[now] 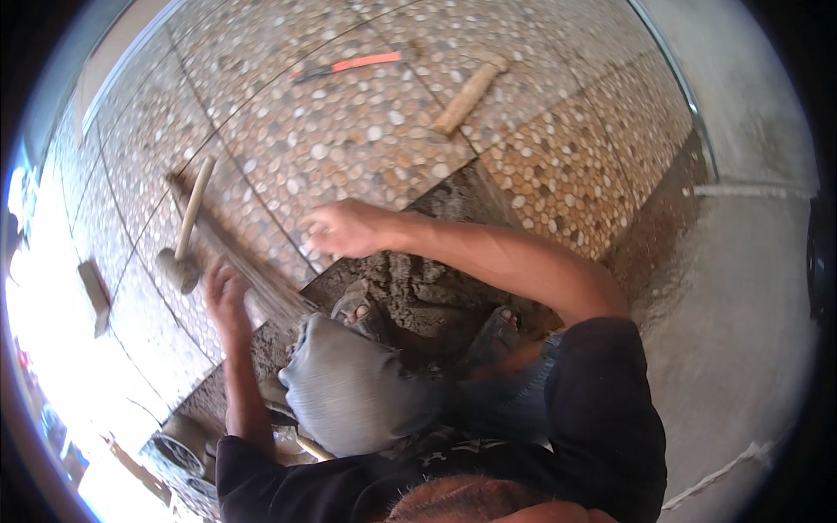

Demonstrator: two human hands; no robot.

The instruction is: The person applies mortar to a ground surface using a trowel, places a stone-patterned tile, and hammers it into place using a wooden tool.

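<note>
My left hand (227, 301) is over the pebble-patterned tiles, fingers apart and slightly bent, with nothing seen in it. Beside it lies a mallet, its rounded head (179, 271) close to my fingertips and its pale handle (196, 205) pointing away. A long wooden board (248, 266) runs along the other side of this hand, toward my knee. My right hand (349, 228) reaches across to the left above the tiles (366, 166). Its fingers are a little blurred but look loosely spread, and no object shows in them.
Wet grey mortar (427, 279) lies around my feet, bordering the tiles. Farther off are an orange-and-dark tool (362, 62) and a short wooden piece (471, 98). A small block (93, 296) rests at far left; a bucket-like container (181, 446) stands at lower left.
</note>
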